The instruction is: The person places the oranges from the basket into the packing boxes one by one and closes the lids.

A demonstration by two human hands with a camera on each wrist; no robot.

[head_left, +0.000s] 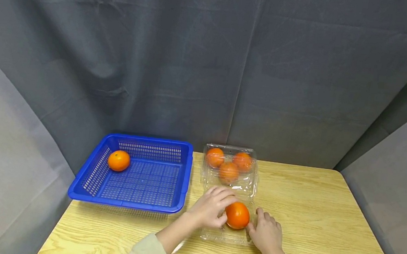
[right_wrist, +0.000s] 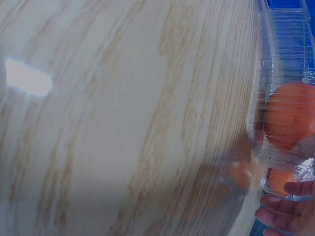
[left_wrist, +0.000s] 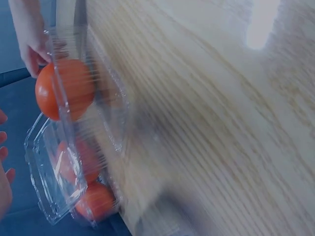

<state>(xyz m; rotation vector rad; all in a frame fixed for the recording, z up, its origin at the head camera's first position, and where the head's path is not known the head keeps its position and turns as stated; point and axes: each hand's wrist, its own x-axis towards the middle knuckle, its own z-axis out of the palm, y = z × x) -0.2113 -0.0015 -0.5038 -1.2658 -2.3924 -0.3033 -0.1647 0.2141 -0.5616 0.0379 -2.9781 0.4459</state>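
Observation:
A clear plastic clamshell box (head_left: 227, 235) lies open on the table, one large orange (head_left: 237, 215) in its near half. Three more oranges (head_left: 228, 172) show within the far half. My left hand (head_left: 212, 207) is over the near half's left side, fingers loosely bent beside the large orange. In the left wrist view, its fingertips (left_wrist: 2, 140) appear apart from the fruit. Beside the box's right edge is my right hand (head_left: 267, 233), its thumb close to the large orange and its fingers extended forward. Whether that thumb touches the orange or the plastic is unclear.
A blue plastic basket (head_left: 126, 204) stands to the left, with one orange (head_left: 119, 160) in its left part. The wooden table (head_left: 327, 220) extends to the right of the box. A grey curtain (head_left: 195, 60) hangs behind the table's back edge.

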